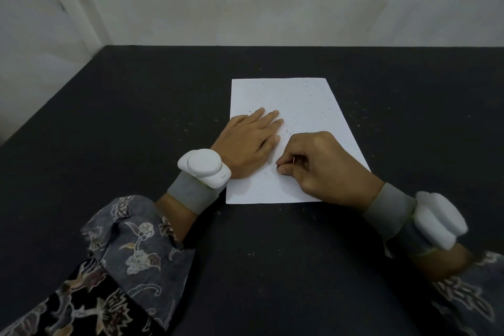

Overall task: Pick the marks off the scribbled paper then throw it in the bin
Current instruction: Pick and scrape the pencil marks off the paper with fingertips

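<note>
Paper (pixel 305 106): I am seeing a white sheet lying flat on the black table (pixel 136 117), a little right of centre, its long side running away from me. Tiny dark specks are dotting it, thickest between the two hands.

Left hand (pixel 249 142): it is lying flat on the sheet's left half, fingers straight and close together, palm down, pressing the paper to the table. It is gripping nothing.

Right hand (pixel 321 166): it is resting on the sheet's near right part with fingers curled inward. Thumb and forefinger are meeting at a small dark bit (pixel 277 167) at the paper's surface (I cannot tell whether the bit is lifted or still lying on the sheet).

Hands together: they are sitting near each other on the paper, not touching.

Wrists: each is wearing a grey band (pixel 191 194) carrying a white device (pixel 203 169).

Sleeves (pixel 131 248): dark floral cloth is covering both forearms.

Table: specks are also lying on the black top around the sheet.

Wall (pixel 272 0): a pale wall is standing behind the table.
</note>
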Demonstrator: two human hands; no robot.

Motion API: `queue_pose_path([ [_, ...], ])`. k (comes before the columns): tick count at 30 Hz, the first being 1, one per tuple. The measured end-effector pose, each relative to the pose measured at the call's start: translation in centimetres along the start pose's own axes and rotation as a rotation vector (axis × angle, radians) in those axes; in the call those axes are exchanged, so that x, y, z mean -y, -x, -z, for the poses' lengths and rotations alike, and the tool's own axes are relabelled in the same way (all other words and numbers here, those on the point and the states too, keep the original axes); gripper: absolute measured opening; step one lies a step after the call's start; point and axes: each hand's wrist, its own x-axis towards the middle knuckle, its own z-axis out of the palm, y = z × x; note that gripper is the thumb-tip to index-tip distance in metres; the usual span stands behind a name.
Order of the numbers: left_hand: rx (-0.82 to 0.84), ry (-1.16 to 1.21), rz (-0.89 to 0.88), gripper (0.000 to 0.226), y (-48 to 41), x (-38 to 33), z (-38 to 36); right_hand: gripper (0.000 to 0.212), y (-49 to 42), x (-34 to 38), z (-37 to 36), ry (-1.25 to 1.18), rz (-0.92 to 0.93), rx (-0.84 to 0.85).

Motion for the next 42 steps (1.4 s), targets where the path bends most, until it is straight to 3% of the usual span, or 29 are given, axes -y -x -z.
queue_pose_path([
  [4,0.051,0.003,0.019,0.078,0.0,-0.2,0.2,0.005,0.3,0.5,1.0,-0.061,-0.023,0.164],
  [9,0.043,-0.036,0.016,0.102,0.2,-0.3,0.2,0.005,0.3,-0.1,1.4,-0.006,-0.076,0.053],
  [13,0.045,-0.033,0.021,0.101,0.2,-0.3,0.4,0.006,0.6,1.0,1.4,-0.044,-0.044,0.232],
  [18,0.030,-0.021,0.026,0.101,0.1,-0.5,0.3,0.006,0.1,0.8,1.3,0.065,-0.063,0.112],
  [23,0.052,0.000,0.041,0.102,0.2,-0.6,0.5,0.008,0.8,1.9,1.5,0.014,-0.026,0.249],
  [28,0.046,-0.033,0.034,0.100,0.1,-0.5,0.3,0.008,-0.1,0.8,1.6,0.127,-0.081,0.111],
  [33,0.044,-0.033,0.032,0.100,0.1,-0.6,0.4,0.006,1.3,2.1,1.7,0.039,-0.025,0.259],
  [38,0.046,-0.032,0.033,0.100,0.1,-0.4,0.3,0.008,0.5,1.1,1.6,0.097,-0.096,0.113],
  [42,0.043,-0.012,0.042,0.098,0.1,-0.5,0.2,0.007,1.4,2.4,1.8,0.062,-0.071,0.271],
])
